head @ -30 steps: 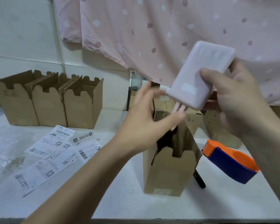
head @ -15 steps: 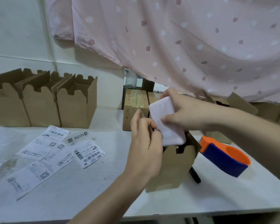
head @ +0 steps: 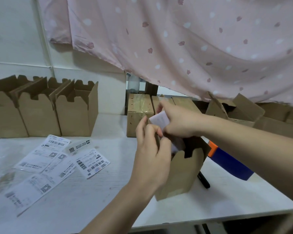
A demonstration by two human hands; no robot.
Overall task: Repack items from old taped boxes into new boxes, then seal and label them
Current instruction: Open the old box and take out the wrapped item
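A pale pink flat device (head: pixel 161 119) stands tilted, its lower end down inside an open brown cardboard box (head: pixel 184 173) near the table's front. My right hand (head: pixel 179 122) grips the device's upper end from the right. My left hand (head: pixel 152 149) holds the box's left flap, fingers curled over its edge. Behind them stand old taped boxes (head: pixel 139 114). An orange and blue tape dispenser (head: pixel 230 162) lies right of the open box, partly hidden by my right forearm.
Three open new boxes (head: pixel 74 112) line the back left. Several printed shipping labels (head: pixel 57 159) lie loose on the white table (head: pixel 91 200). A black pen (head: pixel 204 180) lies by the box. Opened old boxes (head: pixel 240 108) sit back right under a pink curtain (head: pixel 176 44).
My right hand has lowered the pink device from high in the air down into the open box. My left hand moved onto the box's left flap.
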